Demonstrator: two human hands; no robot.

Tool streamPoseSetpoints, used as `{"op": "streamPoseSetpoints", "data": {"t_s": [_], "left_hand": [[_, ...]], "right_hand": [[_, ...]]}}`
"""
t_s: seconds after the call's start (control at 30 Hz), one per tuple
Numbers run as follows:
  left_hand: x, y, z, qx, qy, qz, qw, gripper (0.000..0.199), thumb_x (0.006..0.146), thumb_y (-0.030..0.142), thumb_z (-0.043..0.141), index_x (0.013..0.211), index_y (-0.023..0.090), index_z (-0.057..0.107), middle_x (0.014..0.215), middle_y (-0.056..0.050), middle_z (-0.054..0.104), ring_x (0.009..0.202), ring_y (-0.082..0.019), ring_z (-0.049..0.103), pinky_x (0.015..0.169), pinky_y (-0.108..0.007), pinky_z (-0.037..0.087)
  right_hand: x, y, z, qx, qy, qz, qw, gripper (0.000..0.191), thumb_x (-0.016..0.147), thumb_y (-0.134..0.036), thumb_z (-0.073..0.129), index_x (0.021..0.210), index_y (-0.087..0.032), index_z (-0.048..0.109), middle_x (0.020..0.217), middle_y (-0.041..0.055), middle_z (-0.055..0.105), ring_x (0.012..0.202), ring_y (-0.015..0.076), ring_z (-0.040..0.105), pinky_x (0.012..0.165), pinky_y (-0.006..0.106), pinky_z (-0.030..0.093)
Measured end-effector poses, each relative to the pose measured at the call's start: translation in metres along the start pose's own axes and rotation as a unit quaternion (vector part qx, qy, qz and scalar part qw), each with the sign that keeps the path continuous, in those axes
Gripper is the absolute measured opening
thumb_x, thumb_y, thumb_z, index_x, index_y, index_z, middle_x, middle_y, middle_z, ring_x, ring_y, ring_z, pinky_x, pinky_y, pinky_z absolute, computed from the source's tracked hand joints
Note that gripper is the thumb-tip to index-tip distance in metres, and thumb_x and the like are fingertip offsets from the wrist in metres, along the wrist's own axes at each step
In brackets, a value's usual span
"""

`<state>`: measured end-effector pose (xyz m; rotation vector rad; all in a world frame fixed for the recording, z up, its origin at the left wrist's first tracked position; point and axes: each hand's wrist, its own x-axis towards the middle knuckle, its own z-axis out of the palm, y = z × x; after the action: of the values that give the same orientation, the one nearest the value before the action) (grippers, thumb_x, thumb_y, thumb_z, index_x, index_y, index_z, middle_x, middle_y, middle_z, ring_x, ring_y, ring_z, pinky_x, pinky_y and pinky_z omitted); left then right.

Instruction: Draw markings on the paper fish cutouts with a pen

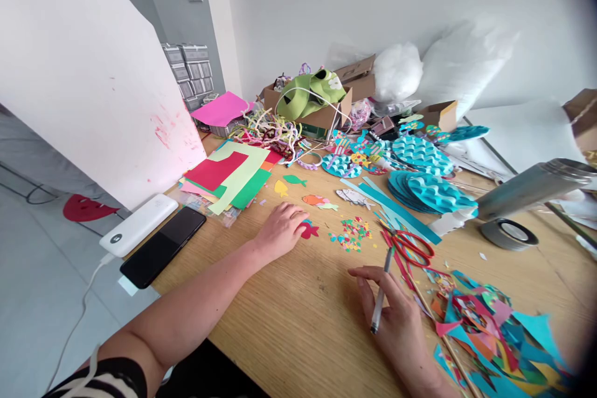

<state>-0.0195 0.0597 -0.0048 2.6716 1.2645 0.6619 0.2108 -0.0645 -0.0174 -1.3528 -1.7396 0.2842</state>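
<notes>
A: And there was the left hand (282,230), palm down, fingers loosely open, its tips touching the red paper fish (309,229) on the bench (289,317)!

B: Over on the other side, the right hand (396,317) had closed around a pen (382,298), held clear of the fish.

A: So how far along did it look?

B: Well under way, I'd have said. The green fish (295,180), the yellow fish (281,188) and the orange fish (313,200) lay cut out beyond that hand, near the black-and-white fish (354,198).

A: What seemed left?

B: The small paper bits (354,230) sat in a loose pile, and the red fish showed no covering of them. The coloured sheets (224,168) looked partly used, with plenty of paper remaining. The scissors (396,236) lay idle, and scraps (489,336) crowded the near right. Whether each fish was finished, I couldn't tell.

A: Any brands, any lettering?

B: None readable! The white power bank (140,224) showed a small dark round mark, too small to make out, and the phone (163,249) had a dark screen.
</notes>
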Motion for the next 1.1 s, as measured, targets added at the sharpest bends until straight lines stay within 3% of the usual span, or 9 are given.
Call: {"op": "streamPoseSetpoints", "data": {"t_s": [0.23, 0.53, 0.87, 1.0, 1.1], "left_hand": [[-0.006, 0.006, -0.002, 0.026, -0.038, 0.056, 0.997, 0.023, 0.083, 0.006, 0.055, 0.091, 0.016, 0.073, 0.093, -0.007, 0.069, 0.099, -0.024, 0.056, 0.094, -0.039, 0.047], [-0.006, 0.005, 0.001, 0.046, -0.041, 0.045, 0.997, 0.034, 0.082, 0.008, 0.056, 0.112, 0.017, 0.067, 0.120, -0.007, 0.065, 0.118, -0.025, 0.050, 0.106, -0.042, 0.041], [-0.005, 0.007, 0.001, 0.073, -0.042, 0.008, 0.996, 0.039, 0.093, 0.023, 0.050, 0.131, 0.018, 0.057, 0.142, -0.008, 0.051, 0.133, -0.025, 0.042, 0.112, -0.042, 0.035], [0.008, -0.008, -0.013, 0.112, -0.046, -0.037, 0.992, 0.032, 0.092, 0.017, 0.048, 0.120, 0.015, 0.063, 0.135, -0.013, 0.056, 0.132, -0.027, 0.044, 0.112, -0.047, 0.033], [0.025, -0.029, -0.021, 0.140, -0.075, -0.066, 0.985, 0.030, 0.084, 0.014, 0.059, 0.112, 0.012, 0.066, 0.133, -0.019, 0.056, 0.133, -0.035, 0.042, 0.110, -0.057, 0.030]], "right_hand": [[0.003, -0.005, -0.001, -0.008, 0.014, -0.032, 0.999, 0.011, 0.091, -0.019, 0.055, 0.096, -0.022, 0.064, 0.089, 0.0067, 0.069, 0.080, 0.0200, 0.069, 0.067, 0.029, 0.056], [0.003, 0.000, 0.000, -0.018, 0.012, -0.038, 0.999, 0.011, 0.091, -0.019, 0.056, 0.097, -0.023, 0.064, 0.090, 0.0060, 0.069, 0.080, 0.0199, 0.069, 0.068, 0.028, 0.056], [0.004, -0.002, -0.003, -0.037, 0.016, -0.065, 0.997, 0.009, 0.092, -0.021, 0.056, 0.097, -0.023, 0.063, 0.088, 0.0058, 0.069, 0.077, 0.0195, 0.070, 0.066, 0.027, 0.056], [0.004, 0.002, -0.003, -0.045, 0.020, -0.075, 0.996, 0.009, 0.092, -0.022, 0.056, 0.096, -0.023, 0.063, 0.086, 0.0060, 0.070, 0.076, 0.0199, 0.071, 0.065, 0.027, 0.057], [0.006, 0.004, -0.002, -0.049, 0.028, -0.085, 0.995, 0.009, 0.092, -0.022, 0.055, 0.096, -0.023, 0.063, 0.086, 0.0063, 0.070, 0.075, 0.0200, 0.072, 0.064, 0.027, 0.057]]}}
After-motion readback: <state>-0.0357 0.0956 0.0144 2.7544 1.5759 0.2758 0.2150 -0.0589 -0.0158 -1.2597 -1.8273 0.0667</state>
